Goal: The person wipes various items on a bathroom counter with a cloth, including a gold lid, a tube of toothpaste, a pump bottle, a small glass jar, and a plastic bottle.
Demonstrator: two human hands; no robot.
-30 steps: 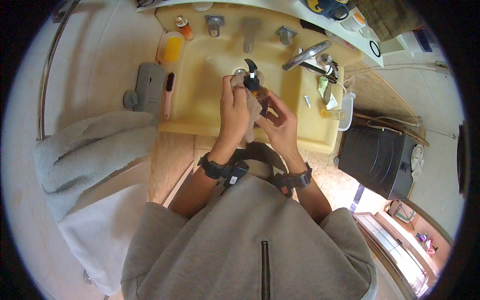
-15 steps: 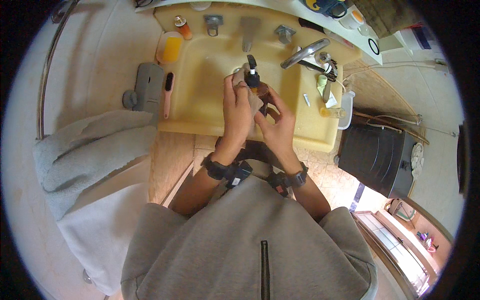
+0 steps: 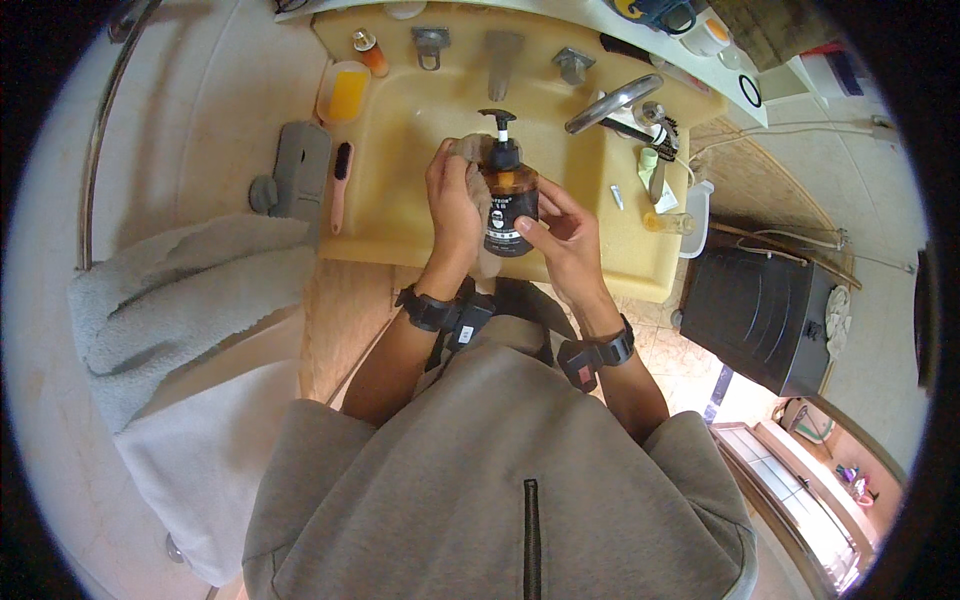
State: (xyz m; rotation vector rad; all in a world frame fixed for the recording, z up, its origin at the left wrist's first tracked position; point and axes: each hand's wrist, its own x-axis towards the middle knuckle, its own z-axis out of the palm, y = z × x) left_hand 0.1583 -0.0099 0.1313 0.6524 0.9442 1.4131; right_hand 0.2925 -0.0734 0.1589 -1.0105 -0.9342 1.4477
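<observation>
Over the yellow sink (image 3: 400, 140), a dark brown pump bottle (image 3: 512, 205) with a black pump head and a dark label is held upright between my hands. My right hand (image 3: 568, 238) grips its right side, thumb across the label's lower edge. On the other side my left hand (image 3: 455, 205) is closed round a grey-brown cloth (image 3: 478, 165), which lies against the bottle's left side and behind its neck. Part of the cloth hangs below the bottle. The left fingertips are partly hidden by the cloth.
On the sink's left rim lie a pink-handled brush (image 3: 341, 190) and a dish with orange soap (image 3: 347, 95); an orange bottle (image 3: 370, 53) stands behind. At right are a shower head (image 3: 615, 103), a hairbrush (image 3: 658, 178), small tubes and a clear yellowish bottle (image 3: 668, 223). Towels (image 3: 190, 290) hang at left.
The pump bottle has turned so its label shows, and it is less covered by the cloth. My left hand has shifted slightly left, and my right hand has moved a little to the right.
</observation>
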